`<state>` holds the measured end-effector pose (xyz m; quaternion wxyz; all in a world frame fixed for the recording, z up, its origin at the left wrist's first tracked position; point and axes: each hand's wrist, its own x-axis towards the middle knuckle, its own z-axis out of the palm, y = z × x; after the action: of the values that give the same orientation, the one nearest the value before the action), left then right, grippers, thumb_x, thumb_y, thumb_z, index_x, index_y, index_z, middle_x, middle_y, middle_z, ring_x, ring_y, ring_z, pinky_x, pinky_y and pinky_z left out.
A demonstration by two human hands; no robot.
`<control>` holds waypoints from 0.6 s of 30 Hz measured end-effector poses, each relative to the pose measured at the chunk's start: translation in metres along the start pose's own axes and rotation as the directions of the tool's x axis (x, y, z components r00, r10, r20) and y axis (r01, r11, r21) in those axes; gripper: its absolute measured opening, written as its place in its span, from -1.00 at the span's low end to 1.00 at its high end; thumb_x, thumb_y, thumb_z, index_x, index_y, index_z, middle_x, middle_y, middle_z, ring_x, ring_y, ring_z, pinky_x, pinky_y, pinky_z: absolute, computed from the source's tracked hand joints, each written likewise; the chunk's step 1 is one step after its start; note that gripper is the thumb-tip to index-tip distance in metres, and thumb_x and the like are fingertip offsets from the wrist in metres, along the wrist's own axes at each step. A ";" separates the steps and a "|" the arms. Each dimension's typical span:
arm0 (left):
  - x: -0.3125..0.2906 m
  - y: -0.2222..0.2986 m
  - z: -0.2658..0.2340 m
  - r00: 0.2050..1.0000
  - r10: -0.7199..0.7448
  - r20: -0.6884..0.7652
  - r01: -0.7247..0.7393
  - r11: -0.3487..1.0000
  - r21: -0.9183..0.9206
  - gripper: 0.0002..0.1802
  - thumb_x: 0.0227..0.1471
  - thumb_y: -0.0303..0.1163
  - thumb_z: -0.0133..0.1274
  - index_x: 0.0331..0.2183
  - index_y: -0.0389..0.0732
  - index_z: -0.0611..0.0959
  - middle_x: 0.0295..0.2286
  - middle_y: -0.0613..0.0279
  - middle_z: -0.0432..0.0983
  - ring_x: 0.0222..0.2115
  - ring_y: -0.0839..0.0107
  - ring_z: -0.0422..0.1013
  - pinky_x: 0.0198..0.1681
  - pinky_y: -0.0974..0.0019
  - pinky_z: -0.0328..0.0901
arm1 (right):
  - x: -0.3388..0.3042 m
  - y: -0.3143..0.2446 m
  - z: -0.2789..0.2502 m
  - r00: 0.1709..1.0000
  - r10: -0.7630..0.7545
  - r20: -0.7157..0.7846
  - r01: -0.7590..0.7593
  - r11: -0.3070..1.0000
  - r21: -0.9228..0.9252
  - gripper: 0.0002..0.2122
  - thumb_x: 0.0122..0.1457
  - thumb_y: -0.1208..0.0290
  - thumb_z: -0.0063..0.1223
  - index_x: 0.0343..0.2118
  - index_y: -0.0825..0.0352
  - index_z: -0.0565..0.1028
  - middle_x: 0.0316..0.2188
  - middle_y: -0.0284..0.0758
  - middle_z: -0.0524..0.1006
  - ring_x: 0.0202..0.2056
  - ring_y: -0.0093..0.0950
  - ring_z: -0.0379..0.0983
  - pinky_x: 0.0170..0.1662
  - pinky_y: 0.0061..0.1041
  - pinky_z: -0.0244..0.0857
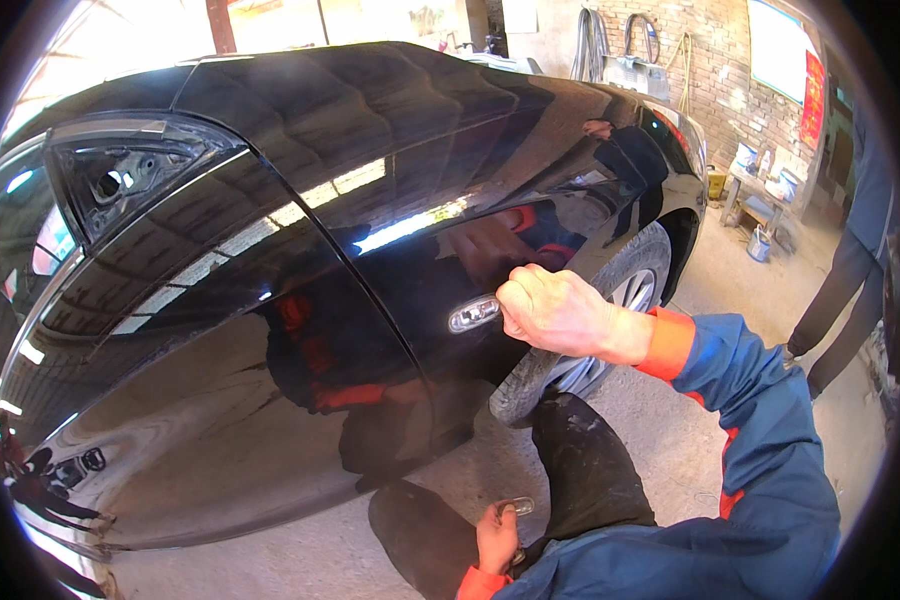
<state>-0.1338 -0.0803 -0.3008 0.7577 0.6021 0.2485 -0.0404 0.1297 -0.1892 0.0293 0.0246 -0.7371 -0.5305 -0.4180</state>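
On the black car's front fender (410, 235) sits a small oval clear side marker light (472, 314). My right hand (548, 312) is closed at that light's right end, its knuckles close to the paint. The fingertips there are hidden behind the hand. Low down, between my knees, my left hand (497, 536) is closed around one end of a second clear light (521, 506), which pokes out past the thumb. Orange cuffs and blue sleeves cover both arms.
A front wheel (625, 285) stands just beyond my right hand. The door (230, 330) is on the left, with bare metal at its mirror mount (135, 180). At far right, a person in dark trousers (842, 290) stands near a small bench (765, 195). Hoses (590, 45) hang on the wall.
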 end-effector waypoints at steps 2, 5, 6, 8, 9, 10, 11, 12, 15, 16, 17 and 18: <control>0.001 -0.001 0.000 1.000 0.014 -0.008 -0.014 1.000 0.011 -0.72 0.37 -0.28 0.10 -0.09 -0.29 0.71 -0.58 0.35 0.54 -0.70 0.60 0.35 -0.62 0.37 0.24 | 0.001 0.005 -0.001 0.999 -0.050 0.019 0.051 0.998 -0.033 -0.79 0.00 0.49 0.28 -0.40 0.28 0.41 -0.49 -0.28 0.37 -0.46 -0.31 0.46 -0.44 -0.39 0.41; 0.001 -0.002 0.001 0.999 0.028 -0.022 -0.028 0.999 0.029 -0.72 0.37 -0.28 0.11 -0.09 -0.29 0.72 -0.58 0.34 0.55 -0.70 0.59 0.35 -0.62 0.37 0.24 | 0.002 0.009 -0.001 0.996 -0.084 0.007 0.084 0.996 -0.024 -0.80 0.00 0.49 0.28 -0.40 0.28 0.41 -0.50 -0.29 0.37 -0.45 -0.32 0.47 -0.45 -0.40 0.41; 0.001 -0.002 0.001 0.999 0.025 -0.023 -0.024 0.999 0.029 -0.72 0.37 -0.28 0.11 -0.09 -0.29 0.72 -0.58 0.35 0.55 -0.69 0.60 0.35 -0.62 0.37 0.24 | 0.001 0.010 0.000 0.996 -0.085 -0.005 0.085 0.996 -0.017 -0.79 0.00 0.50 0.28 -0.40 0.28 0.41 -0.50 -0.29 0.36 -0.46 -0.32 0.46 -0.46 -0.40 0.41; 0.001 -0.002 0.001 1.000 0.022 -0.020 -0.021 0.999 0.033 -0.72 0.36 -0.28 0.11 -0.09 -0.29 0.72 -0.58 0.35 0.55 -0.69 0.60 0.35 -0.61 0.37 0.24 | 0.000 0.011 0.002 0.997 -0.074 -0.021 0.075 0.997 0.014 -0.79 -0.01 0.51 0.28 -0.39 0.28 0.41 -0.50 -0.29 0.36 -0.46 -0.32 0.46 -0.46 -0.39 0.41; 0.001 -0.002 0.001 1.000 0.023 -0.016 -0.022 0.999 0.036 -0.72 0.36 -0.29 0.11 -0.09 -0.29 0.72 -0.58 0.35 0.55 -0.69 0.61 0.35 -0.61 0.37 0.23 | 0.001 0.012 0.002 0.998 -0.064 -0.025 0.064 0.997 0.038 -0.78 -0.02 0.52 0.28 -0.38 0.28 0.41 -0.50 -0.30 0.37 -0.46 -0.31 0.47 -0.46 -0.39 0.41; 0.000 -0.002 0.001 1.000 0.013 -0.019 -0.012 0.999 0.047 -0.72 0.36 -0.29 0.11 -0.09 -0.29 0.72 -0.59 0.35 0.55 -0.68 0.61 0.35 -0.61 0.38 0.23 | 0.002 0.013 0.001 0.998 -0.051 -0.043 0.054 0.996 0.064 -0.78 -0.02 0.53 0.29 -0.37 0.28 0.42 -0.50 -0.30 0.37 -0.46 -0.30 0.47 -0.46 -0.39 0.42; 0.000 -0.002 0.001 1.000 0.015 -0.011 -0.015 1.000 0.028 -0.72 0.36 -0.29 0.11 -0.09 -0.29 0.72 -0.59 0.36 0.54 -0.69 0.61 0.35 -0.61 0.38 0.23 | 0.004 0.014 0.001 0.997 -0.031 -0.066 0.035 0.997 0.070 -0.77 -0.02 0.54 0.29 -0.35 0.27 0.42 -0.50 -0.30 0.38 -0.45 -0.29 0.48 -0.45 -0.38 0.42; 0.000 -0.002 0.001 1.000 0.006 -0.010 -0.006 1.000 0.016 -0.72 0.36 -0.29 0.11 -0.09 -0.29 0.72 -0.59 0.36 0.54 -0.69 0.61 0.35 -0.61 0.38 0.22 | 0.007 0.015 -0.001 0.995 -0.007 -0.103 0.015 0.997 0.078 -0.77 -0.02 0.55 0.29 -0.34 0.27 0.43 -0.49 -0.30 0.38 -0.45 -0.28 0.48 -0.45 -0.37 0.43; 0.002 -0.003 0.001 1.000 0.008 0.005 -0.008 1.000 0.013 -0.73 0.36 -0.30 0.11 -0.08 -0.29 0.71 -0.60 0.36 0.52 -0.69 0.61 0.35 -0.62 0.38 0.22 | 0.016 0.020 -0.013 0.966 0.077 -0.247 -0.043 0.989 0.143 -0.79 0.00 0.59 0.25 -0.35 0.28 0.42 -0.50 -0.30 0.40 -0.47 -0.29 0.50 -0.46 -0.35 0.42; 0.002 -0.002 0.001 1.000 -0.008 0.005 0.008 0.999 0.035 -0.73 0.36 -0.30 0.11 -0.08 -0.30 0.70 -0.60 0.36 0.52 -0.69 0.60 0.35 -0.63 0.38 0.22 | 0.015 0.019 -0.019 0.969 0.106 -0.221 -0.053 0.971 0.232 -0.80 0.04 0.59 0.24 -0.33 0.30 0.42 -0.51 -0.27 0.44 -0.48 -0.26 0.52 -0.45 -0.34 0.42; 0.003 -0.002 0.002 1.000 0.005 0.020 -0.005 1.000 0.018 -0.72 0.36 -0.30 0.10 -0.07 -0.30 0.70 -0.60 0.36 0.52 -0.70 0.59 0.35 -0.63 0.37 0.22 | 0.014 0.017 -0.025 0.973 0.156 -0.168 -0.095 0.942 0.322 -0.82 0.08 0.59 0.23 -0.31 0.32 0.43 -0.51 -0.25 0.47 -0.48 -0.23 0.54 -0.45 -0.32 0.43; 0.003 -0.002 0.001 1.000 -0.005 0.025 0.005 1.000 0.017 -0.72 0.36 -0.30 0.10 -0.06 -0.30 0.69 -0.60 0.36 0.51 -0.70 0.59 0.35 -0.63 0.37 0.23 | 0.010 0.011 -0.031 0.980 0.180 -0.082 -0.133 0.905 0.405 -0.83 0.11 0.57 0.22 -0.29 0.33 0.43 -0.52 -0.22 0.49 -0.49 -0.19 0.56 -0.43 -0.29 0.44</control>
<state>-0.1316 -0.0815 -0.3035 0.7556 0.6072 0.2402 -0.0518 0.1218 -0.2010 0.0605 0.2383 -0.7311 -0.5410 -0.3406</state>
